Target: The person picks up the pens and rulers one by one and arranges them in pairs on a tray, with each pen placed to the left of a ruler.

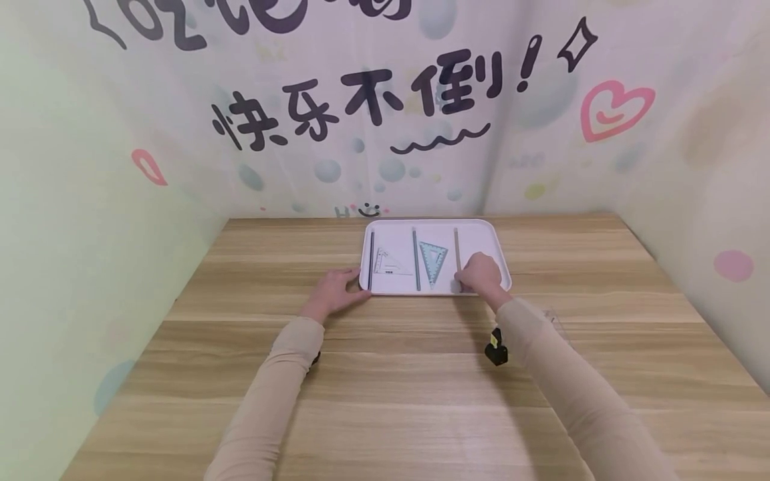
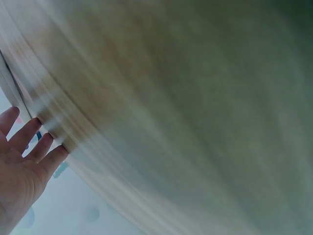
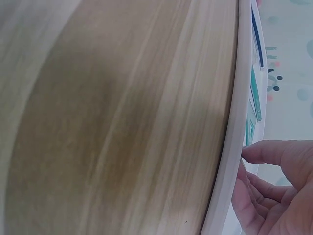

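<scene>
A white tray [image 1: 502, 257] lies at the back of the table. On it, from left to right, are a dark pencil [image 1: 371, 257], a clear set square [image 1: 391, 264], a blue-green pencil [image 1: 416, 259], a light-blue set square [image 1: 432, 262] and a tan pencil [image 1: 457, 247]. My right hand [image 1: 483, 272] pinches the near end of the tan pencil; in the right wrist view, thumb and fingers [image 3: 264, 152] come together at the tray's rim, and the pencil is hidden. With fingers spread, my left hand [image 1: 333, 292] touches the tray's left front corner beside the dark pencil.
Wood-grain table [image 1: 397, 387] spreads in front of the tray. Right behind the tray stands a printed curtain wall [image 1: 373, 174]. A small black device [image 1: 496, 349] shows under the right wrist, and part of a transparent piece [image 1: 555, 319] beside that sleeve.
</scene>
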A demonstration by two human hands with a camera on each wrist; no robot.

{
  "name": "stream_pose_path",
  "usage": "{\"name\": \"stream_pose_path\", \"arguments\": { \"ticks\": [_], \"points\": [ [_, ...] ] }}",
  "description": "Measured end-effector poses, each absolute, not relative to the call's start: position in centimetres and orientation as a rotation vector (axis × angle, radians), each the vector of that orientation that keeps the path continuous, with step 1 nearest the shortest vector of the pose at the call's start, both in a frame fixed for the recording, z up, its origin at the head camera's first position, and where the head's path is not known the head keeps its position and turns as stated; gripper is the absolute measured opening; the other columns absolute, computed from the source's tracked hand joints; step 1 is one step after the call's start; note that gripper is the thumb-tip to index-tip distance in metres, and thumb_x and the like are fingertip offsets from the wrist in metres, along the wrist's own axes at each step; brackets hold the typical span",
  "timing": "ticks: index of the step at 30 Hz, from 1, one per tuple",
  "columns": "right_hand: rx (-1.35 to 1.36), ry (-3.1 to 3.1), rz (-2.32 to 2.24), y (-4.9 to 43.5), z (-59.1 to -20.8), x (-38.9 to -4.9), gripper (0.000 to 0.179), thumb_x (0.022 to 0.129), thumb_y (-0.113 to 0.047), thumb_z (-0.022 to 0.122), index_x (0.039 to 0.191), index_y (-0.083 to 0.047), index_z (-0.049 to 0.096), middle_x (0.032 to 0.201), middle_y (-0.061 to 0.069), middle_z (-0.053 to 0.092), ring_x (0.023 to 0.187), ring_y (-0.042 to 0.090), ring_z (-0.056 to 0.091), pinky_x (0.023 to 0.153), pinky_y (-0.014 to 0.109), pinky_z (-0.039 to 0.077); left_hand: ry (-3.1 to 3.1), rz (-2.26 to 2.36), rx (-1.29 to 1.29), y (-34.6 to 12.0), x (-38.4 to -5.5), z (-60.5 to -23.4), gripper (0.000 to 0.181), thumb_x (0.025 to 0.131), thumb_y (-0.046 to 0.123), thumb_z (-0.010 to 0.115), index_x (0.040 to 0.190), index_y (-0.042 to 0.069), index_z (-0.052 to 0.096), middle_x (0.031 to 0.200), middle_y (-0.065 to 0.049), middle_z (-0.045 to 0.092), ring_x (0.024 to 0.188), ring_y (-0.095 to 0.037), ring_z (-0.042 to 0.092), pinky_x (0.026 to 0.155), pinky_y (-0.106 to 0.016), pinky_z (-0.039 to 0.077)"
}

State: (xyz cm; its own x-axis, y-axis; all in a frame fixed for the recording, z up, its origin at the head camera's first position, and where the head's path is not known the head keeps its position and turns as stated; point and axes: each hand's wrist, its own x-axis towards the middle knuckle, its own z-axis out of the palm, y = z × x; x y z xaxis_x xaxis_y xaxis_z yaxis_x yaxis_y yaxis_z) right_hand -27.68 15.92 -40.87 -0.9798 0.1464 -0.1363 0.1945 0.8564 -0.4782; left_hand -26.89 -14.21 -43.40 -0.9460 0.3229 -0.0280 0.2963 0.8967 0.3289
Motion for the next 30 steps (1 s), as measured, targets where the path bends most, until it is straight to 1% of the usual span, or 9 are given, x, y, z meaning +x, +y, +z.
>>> {"name": "stream_pose_path", "arguments": {
  "ticks": [7,11,17,19,22,25,30],
  "points": [
    [0.238,2.952,-0.761,16.5,-41.0,-27.7,0.012,0.071,-0.014,0.062,0.065,-0.003,0.064,0.055,0.002,0.055,0.052,0.015,0.047,0.043,0.023,0.034,2.978,0.495,0.490,-14.1,-26.9,-43.5,0.071,0.084,0.052,0.055,0.137,0.009,0.039,0.138,-0.016,0.041,0.127,-0.033,0.036,0.108,-0.042,0.027],
    [0.195,2.966,-0.751,16.9,-40.9,-27.5,0.015,0.072,-0.015,0.063,0.067,-0.001,0.065,0.055,0.003,0.058,0.051,0.016,0.047,0.043,0.023,0.035,2.977,0.516,0.504,-14.2,-26.9,-43.5,0.071,0.083,0.052,0.056,0.137,0.008,0.039,0.137,-0.017,0.041,0.127,-0.034,0.036,0.108,-0.042,0.028],
    [0.137,2.962,-0.755,17.0,-40.5,-27.1,0.022,0.074,-0.019,0.065,0.081,0.002,0.067,0.069,0.009,0.065,0.059,0.018,0.054,0.049,0.024,0.042,2.972,0.523,0.512,-14.2,-26.9,-43.5,0.072,0.084,0.051,0.056,0.137,0.007,0.039,0.137,-0.018,0.041,0.127,-0.034,0.036,0.107,-0.043,0.028],
    [0.108,2.973,-0.739,17.0,-40.5,-26.9,0.026,0.075,-0.020,0.065,0.085,0.004,0.067,0.076,0.013,0.066,0.064,0.021,0.056,0.052,0.027,0.045,2.973,0.513,0.513,-14.2,-26.9,-43.5,0.072,0.084,0.052,0.056,0.137,0.007,0.039,0.137,-0.018,0.041,0.127,-0.034,0.036,0.107,-0.043,0.028],
    [0.073,2.984,-0.724,17.0,-40.3,-26.6,0.030,0.076,-0.021,0.064,0.091,0.005,0.066,0.087,0.017,0.066,0.073,0.025,0.058,0.062,0.033,0.050,2.977,0.500,0.509,-14.3,-26.9,-43.5,0.072,0.083,0.053,0.055,0.137,0.008,0.039,0.137,-0.017,0.041,0.126,-0.033,0.037,0.107,-0.042,0.028],
    [0.038,2.994,-0.708,16.8,-40.1,-26.3,0.034,0.078,-0.023,0.064,0.096,0.005,0.065,0.096,0.019,0.065,0.082,0.029,0.059,0.069,0.038,0.050,2.978,0.501,0.509,-14.3,-26.9,-43.5,0.072,0.083,0.053,0.055,0.137,0.008,0.039,0.137,-0.017,0.042,0.126,-0.033,0.037,0.107,-0.042,0.028],
    [-0.046,2.971,-0.752,16.5,-40.0,-25.7,0.040,0.079,-0.025,0.064,0.105,0.006,0.060,0.100,0.020,0.063,0.087,0.030,0.059,0.073,0.040,0.050,2.979,0.516,0.513,-14.2,-26.8,-43.4,0.071,0.083,0.052,0.056,0.137,0.007,0.040,0.137,-0.017,0.042,0.126,-0.033,0.037,0.107,-0.042,0.028]
  ]
}}
